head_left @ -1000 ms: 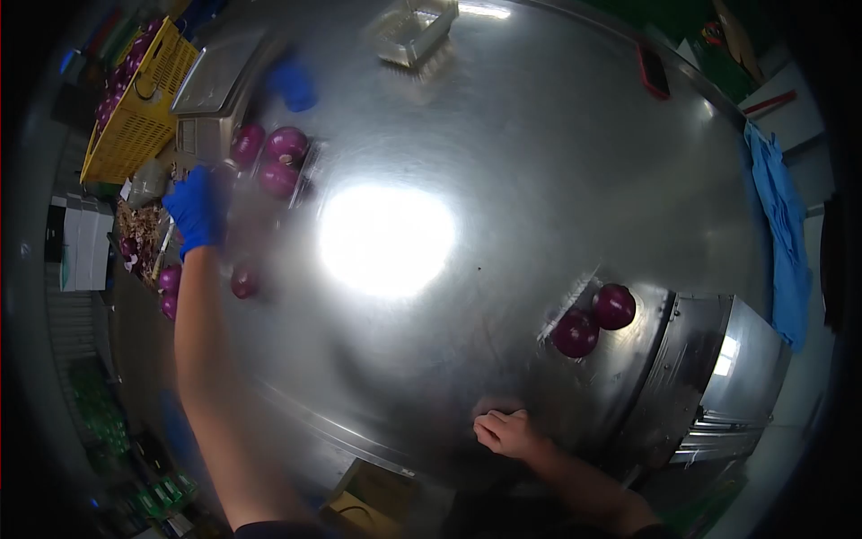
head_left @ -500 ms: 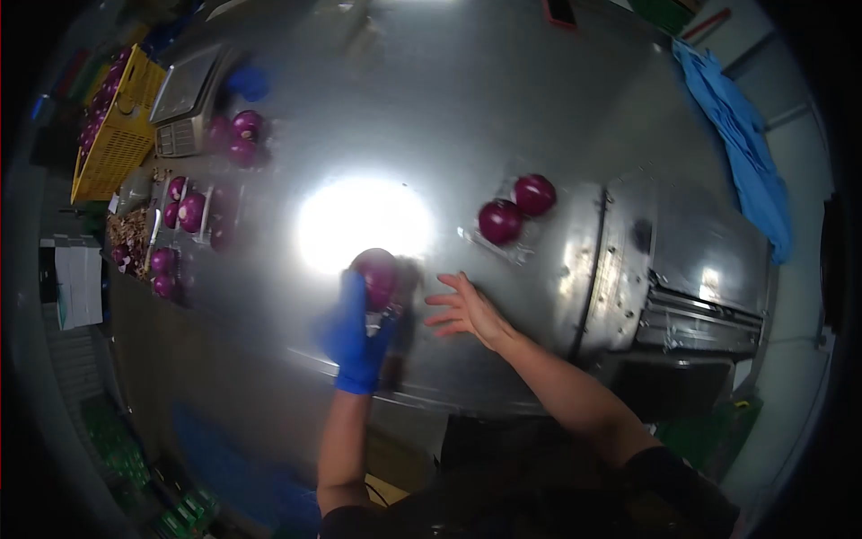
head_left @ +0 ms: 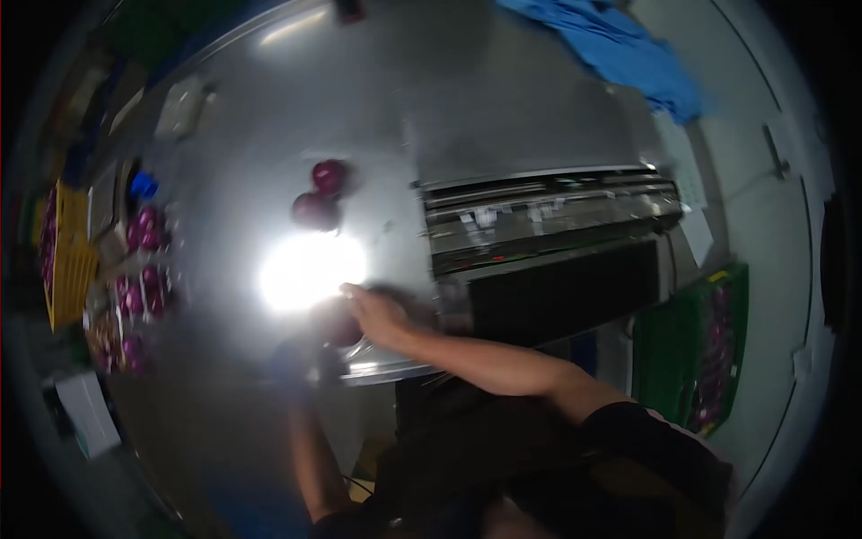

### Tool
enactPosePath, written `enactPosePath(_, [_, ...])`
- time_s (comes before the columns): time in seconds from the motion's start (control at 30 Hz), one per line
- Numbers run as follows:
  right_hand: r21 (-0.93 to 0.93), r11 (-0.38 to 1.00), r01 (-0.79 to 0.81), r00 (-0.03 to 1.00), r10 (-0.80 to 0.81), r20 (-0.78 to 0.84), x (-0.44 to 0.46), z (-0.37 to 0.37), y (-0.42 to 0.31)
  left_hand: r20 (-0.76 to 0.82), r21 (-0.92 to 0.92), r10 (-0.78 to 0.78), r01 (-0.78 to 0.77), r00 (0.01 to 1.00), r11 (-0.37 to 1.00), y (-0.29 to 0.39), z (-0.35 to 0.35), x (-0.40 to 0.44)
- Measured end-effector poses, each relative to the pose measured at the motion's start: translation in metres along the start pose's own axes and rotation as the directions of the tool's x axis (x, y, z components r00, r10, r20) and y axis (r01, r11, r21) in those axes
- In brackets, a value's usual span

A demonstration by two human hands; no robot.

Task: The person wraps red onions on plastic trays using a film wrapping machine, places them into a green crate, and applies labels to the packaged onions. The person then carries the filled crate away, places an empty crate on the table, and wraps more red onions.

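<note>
On the steel table (head_left: 224,216), near its front edge, a dark red onion pack (head_left: 338,322) lies between my hands, blurred. My bare right hand (head_left: 379,316) touches its right side, with the fingers partly hidden. Left of the pack is my blue-gloved left hand (head_left: 292,361), too smeared by motion for its fingers to show. Two red onions (head_left: 316,210) sit together farther back. Several more red onions (head_left: 145,230) stand in groups toward the left side of the table.
A machine with a black belt (head_left: 566,292) adjoins the table at the right. At the left are a yellow crate (head_left: 74,269) and a scale (head_left: 106,202). Blue cloth (head_left: 628,54) lies at the upper right; a green crate (head_left: 691,350) with onions stands at the right.
The view has swung toward the machine on the right. My left hand reached to the left, then brought an onion pack to the front. My right hand has moved onto that pack.
</note>
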State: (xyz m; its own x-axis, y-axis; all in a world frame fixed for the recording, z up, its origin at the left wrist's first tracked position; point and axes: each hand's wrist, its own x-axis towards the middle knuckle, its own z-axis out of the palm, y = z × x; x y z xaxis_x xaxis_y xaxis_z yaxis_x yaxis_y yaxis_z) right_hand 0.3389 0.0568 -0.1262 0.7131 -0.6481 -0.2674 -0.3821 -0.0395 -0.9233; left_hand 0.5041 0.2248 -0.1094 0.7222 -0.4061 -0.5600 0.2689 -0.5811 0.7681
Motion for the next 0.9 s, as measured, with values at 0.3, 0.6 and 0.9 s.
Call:
enactPosePath(0.3, [-0.268, 0.955, 0.130, 0.892, -0.231, -0.389, -0.052, -0.239, -0.104, -0.109, 0.108, 0.351, -0.340, 0.930, 0.934, 0.213, 0.160, -0.122])
enactPosePath(0.6, [-0.368, 0.929, 0.031, 0.725, -0.275, -0.632, 0.012, -0.419, 0.002, 0.293, -0.038, 0.607, -0.625, 0.739, 0.780, 0.253, 0.355, -0.028])
enactPosePath(0.9, [-0.680, 0.700, 0.220, 0.868, -0.458, -0.191, -0.079, -0.473, -0.011, 0.502, 0.188, 0.793, -0.938, 0.346, 0.291, 0.229, 0.280, -0.063])
